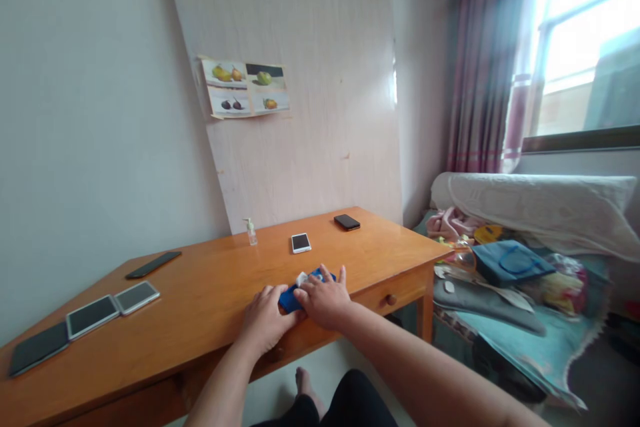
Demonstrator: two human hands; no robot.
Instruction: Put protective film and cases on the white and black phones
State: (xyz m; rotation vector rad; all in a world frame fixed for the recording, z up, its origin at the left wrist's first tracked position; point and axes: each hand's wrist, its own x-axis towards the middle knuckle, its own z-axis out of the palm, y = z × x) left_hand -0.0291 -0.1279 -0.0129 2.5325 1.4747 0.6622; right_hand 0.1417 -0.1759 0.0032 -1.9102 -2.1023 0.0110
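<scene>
At the table's front edge lies a soft blue packet [289, 300], partly covered by my hands, with a crumpled white piece [301, 278] like tissue showing at its top. My left hand [265, 319] grips the packet's left end, its fingers on the far side and thumb on the near side. Over the right part lies my right hand [325, 299], thumb and fingers holding the packet, some fingers stretched forward. Just beyond the hands, a white phone [301, 243] rests on the wooden table [210, 297].
Farther back stand a pump bottle [251, 232] and a black phone [347, 222]. Along the left lie a dark slab [153, 265], a small tablet [137, 297], a larger tablet [93, 316] and a dark tablet [39, 348]. To the right is a cluttered bed [530, 340].
</scene>
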